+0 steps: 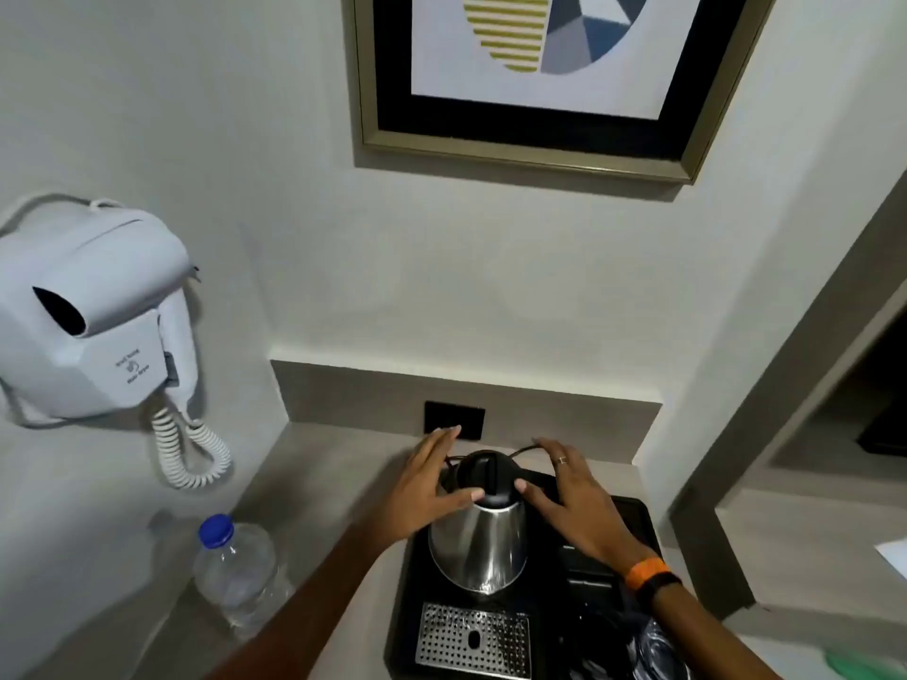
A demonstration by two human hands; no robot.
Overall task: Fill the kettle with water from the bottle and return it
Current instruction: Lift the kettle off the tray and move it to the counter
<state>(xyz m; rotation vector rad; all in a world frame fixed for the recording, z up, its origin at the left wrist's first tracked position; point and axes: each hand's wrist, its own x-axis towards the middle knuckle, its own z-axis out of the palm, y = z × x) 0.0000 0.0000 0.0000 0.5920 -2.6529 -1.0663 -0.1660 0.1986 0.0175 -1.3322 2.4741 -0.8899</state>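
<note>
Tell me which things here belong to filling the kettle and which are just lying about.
For the job: kettle, water bottle, left hand, right hand.
Just lying about: wall hair dryer, framed picture, black tray, perforated metal grille.

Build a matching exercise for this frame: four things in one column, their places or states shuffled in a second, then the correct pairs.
Things:
1. Steel kettle with black lid
2. Clear plastic water bottle with blue cap
3. White wall-mounted hair dryer
4. Perforated metal drip grate

Places or states:
A. Hanging on the left wall, coiled cord below
B. Capped, standing on the counter left of the tray
C. Between the left hand and right hand, on the black tray
D. Set in the tray's near edge

Pairs: 1-C, 2-B, 3-A, 4-D
</note>
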